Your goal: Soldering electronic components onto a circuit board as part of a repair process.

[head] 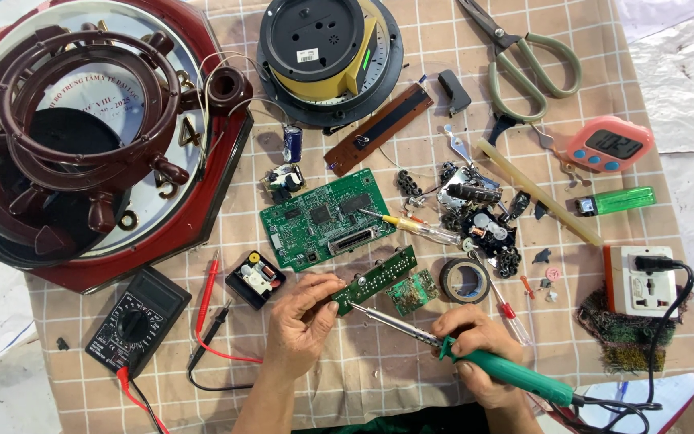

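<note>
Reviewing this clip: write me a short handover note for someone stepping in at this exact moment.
Left hand: pinches the end of a narrow green circuit board, lifted off the checked cloth.
Right hand: grips a green-handled soldering iron, tip at the board's lower edge.
Nearby: small green board, tape roll, larger green board, multimeter.
Done: board held, iron at it.
Left: cannot tell whether any joint is finished.
</note>
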